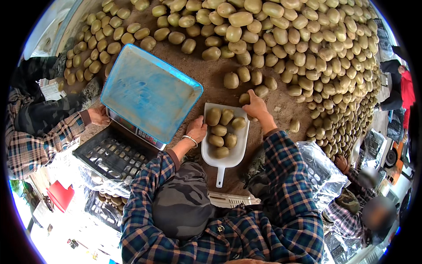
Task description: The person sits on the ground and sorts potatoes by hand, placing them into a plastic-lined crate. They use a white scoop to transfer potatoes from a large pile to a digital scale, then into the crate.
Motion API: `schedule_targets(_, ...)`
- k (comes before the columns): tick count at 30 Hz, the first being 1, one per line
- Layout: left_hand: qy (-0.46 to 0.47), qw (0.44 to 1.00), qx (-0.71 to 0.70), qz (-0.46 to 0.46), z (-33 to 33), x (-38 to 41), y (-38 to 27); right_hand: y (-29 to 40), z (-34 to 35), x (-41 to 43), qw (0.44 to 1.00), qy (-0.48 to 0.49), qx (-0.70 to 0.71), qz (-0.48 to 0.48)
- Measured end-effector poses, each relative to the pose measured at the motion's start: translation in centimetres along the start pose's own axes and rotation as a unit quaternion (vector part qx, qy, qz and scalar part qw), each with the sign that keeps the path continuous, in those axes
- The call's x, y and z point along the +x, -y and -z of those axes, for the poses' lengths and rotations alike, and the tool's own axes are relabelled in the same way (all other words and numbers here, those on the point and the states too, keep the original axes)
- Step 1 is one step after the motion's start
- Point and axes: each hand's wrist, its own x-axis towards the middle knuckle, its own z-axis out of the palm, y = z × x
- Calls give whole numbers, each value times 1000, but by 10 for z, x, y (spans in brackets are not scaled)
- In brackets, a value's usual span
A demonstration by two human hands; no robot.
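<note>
A white plastic scoop (238, 145) lies in front of me with several kiwifruit (219, 130) in it, its short handle towards my body. My left hand (196, 129) is at the scoop's left rim, a bracelet on that wrist. At the scoop's upper right corner is my right hand (256, 105), its fingers on a kiwifruit (244, 99); the palm side is hidden. More loose kiwifruit (231, 80) lie just beyond it. Left of the scoop stands a digital scale with a blue tray (151, 92), which holds no fruit.
A large heap of kiwifruit (316, 59) spreads across the back and right. A black crate (112, 155) stands below the scale, and plastic-wrapped crates (319, 168) stand at my right. A co-worker's hand (99, 116) is beside the scale; other people are at the far right.
</note>
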Motion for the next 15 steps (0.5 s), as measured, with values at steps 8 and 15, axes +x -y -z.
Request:
schedule_targets(8,-2,1000,-20,-1,-5,4,23,53,-10,-94,955,220,2,199)
schedule_targets(15,-44,999,17,-2,-15,-1,25,67,21,14,946,-245,-34,211)
